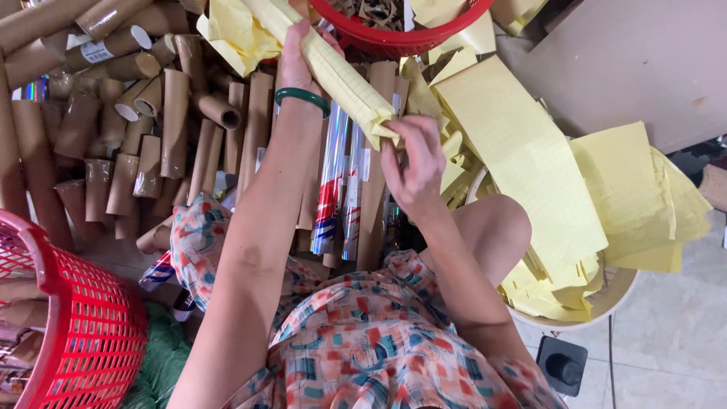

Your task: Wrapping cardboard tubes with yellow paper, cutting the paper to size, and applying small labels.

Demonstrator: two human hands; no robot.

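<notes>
Head view, left to right: a red basket (83, 333), a heap of cardboard tubes (144, 129), then the left hand (299, 57) clasped around a yellow paper-wrapped roll (333, 72) above the lap. The right hand (413, 163) pinches its near end; it looks light, stiff along its length with soft, tearable wrapping, best gripped mid-shaft.

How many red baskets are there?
2. One red basket sits at the lower left; the other red basket is at the top, past the hands. More may be out of view.

Brown cardboard tubes (144, 129) lie heaped beside a red mesh basket (83, 326) and shiny foil rolls (333, 182).
</notes>
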